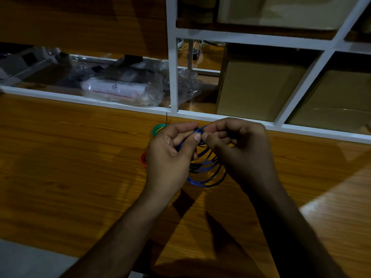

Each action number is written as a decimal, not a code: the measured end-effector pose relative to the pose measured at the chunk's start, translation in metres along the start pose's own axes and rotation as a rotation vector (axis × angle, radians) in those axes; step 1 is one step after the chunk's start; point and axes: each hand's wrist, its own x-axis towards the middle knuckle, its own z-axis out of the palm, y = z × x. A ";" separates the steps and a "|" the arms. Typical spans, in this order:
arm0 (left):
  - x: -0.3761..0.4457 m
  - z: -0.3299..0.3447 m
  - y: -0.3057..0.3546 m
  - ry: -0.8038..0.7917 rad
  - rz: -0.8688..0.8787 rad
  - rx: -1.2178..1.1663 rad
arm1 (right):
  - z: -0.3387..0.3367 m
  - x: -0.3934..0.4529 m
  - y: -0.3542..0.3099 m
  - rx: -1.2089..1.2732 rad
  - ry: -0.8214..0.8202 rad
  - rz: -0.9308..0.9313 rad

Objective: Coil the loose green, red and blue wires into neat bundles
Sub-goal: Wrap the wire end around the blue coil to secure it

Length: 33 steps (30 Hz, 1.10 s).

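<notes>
- A white-framed shelf unit stands at the far edge of the wooden desk, with brown cardboard boxes in its compartments.
- Clear plastic bags of packaged goods lie behind the frame's low rail; one bears a small triangular recycling mark, its number too blurred for me to read.
- My own hands stand in the way of most of the work: my left hand covers nearly all of the green wire coil and the red wire coil, each showing only as a thin arc on the desk at my knuckles.
- A thin black tail sticks up beside the green coil.
- Both forearms reach in from the near edge, hands meeting just above the desk, near the shelf rail.
- The blue wire coil, looped with darker strands, hangs between my hands.
- My left fingers are curled, thumb pinching the top of the blue coil.
- My right hand faces it, fingers curled, thumb and forefinger pinching the same spot, tips touching my left thumb.
</notes>
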 end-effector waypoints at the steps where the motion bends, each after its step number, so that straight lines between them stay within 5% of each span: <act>1: 0.000 0.000 0.000 -0.001 0.002 0.005 | 0.000 0.000 -0.001 0.004 0.002 -0.004; 33: -0.001 0.000 0.001 -0.033 0.022 0.016 | -0.005 -0.002 -0.005 0.061 -0.036 0.020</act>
